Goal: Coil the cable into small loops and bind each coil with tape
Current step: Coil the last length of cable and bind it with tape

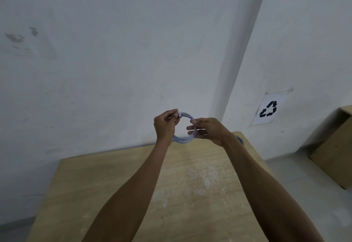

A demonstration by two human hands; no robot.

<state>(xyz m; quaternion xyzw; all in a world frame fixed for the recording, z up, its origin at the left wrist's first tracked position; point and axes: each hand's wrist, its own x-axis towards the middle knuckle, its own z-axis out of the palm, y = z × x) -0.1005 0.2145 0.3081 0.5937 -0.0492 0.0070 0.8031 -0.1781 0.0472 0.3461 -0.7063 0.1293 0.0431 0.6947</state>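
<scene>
So far, coil: the cable [184, 140] is wound into one small round coil of several turns, held up in the air between both hands, above the far edge of the table [133, 184].
Tape: a short white tape [179, 113] piece sits on the top-left of the coil, right at the tips of the left fingers; it looks wrapped over the strands, though whether it is fully closed around them cannot be told.
Left fingers: the left hand [164, 125] has its fingers [172, 112] curled, pinching the tape against the coil.
Right fingers: the right hand [211, 129] holds the opposite side of the coil, thumb on top and the fingers [192, 127] reaching through and behind the ring, fairly straight.
Done: the looping appears finished and the binding is under way.
Left to do: probably pressing the tape end down and setting the coil aside; any further cable to coil is not in view.
Behind the right fingers: a bluish ring [240, 139] lies at the table's far corner, mostly hidden by the wrist; whether it is a coil or a tape roll cannot be told.
Further right of the fingers: a recycling sign [268, 109] on the wall and a cardboard box [331, 152] on the floor, well apart.
In the way: nothing touches the coil but the hands.
</scene>
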